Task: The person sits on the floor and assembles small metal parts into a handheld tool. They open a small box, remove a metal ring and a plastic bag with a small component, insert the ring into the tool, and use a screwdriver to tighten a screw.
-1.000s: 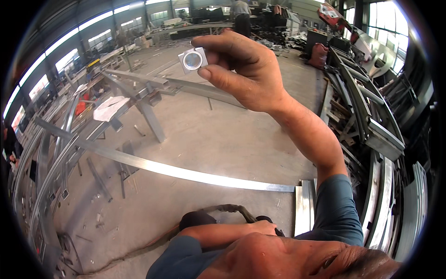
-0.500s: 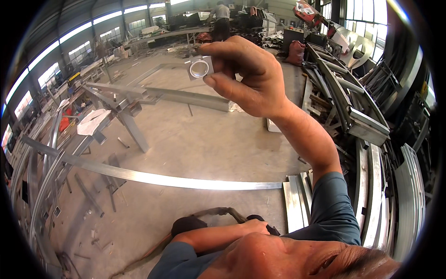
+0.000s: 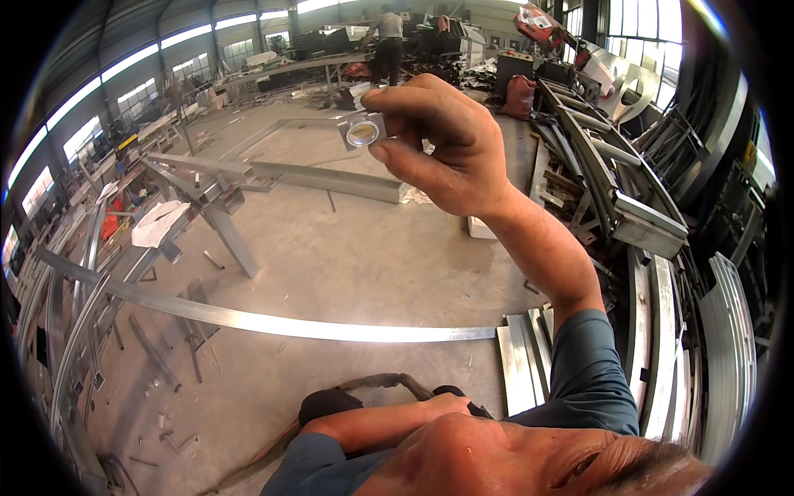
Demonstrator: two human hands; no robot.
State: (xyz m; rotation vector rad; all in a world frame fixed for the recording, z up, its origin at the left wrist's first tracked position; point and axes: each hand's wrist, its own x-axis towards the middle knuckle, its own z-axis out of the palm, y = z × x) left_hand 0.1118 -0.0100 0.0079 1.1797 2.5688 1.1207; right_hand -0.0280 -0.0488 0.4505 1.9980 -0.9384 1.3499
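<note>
The item under examination, a small square metal-coloured piece (image 3: 362, 133), had a flat angular body and a smooth, bright circular ring around a round centre; whether glass filled that centre could not be told. It was held up in the air, well above the concrete floor (image 3: 331, 256). The right hand (image 3: 451, 149) pinched it at its right side: the fingers (image 3: 395, 101) bent over its upper right corner, and the thumb (image 3: 390, 155) pressed near its lower right corner. The body and ring protruded left, beyond the fingertips.

The left hand (image 3: 449, 404) lay low, near a ribbed-looking, olive hose (image 3: 376, 381); its fingers were partly hidden, and their grip could not be told.

A long, smooth, shiny flat bar (image 3: 298, 327) spanned below the raised hand, its right end at the far left corner of a stack of straight metal profiles (image 3: 518, 364). A creased white sheet (image 3: 159, 223) lay over metal framing on the left. A red sack (image 3: 518, 97) stood beside a ladder-shaped metal frame (image 3: 608, 153).
</note>
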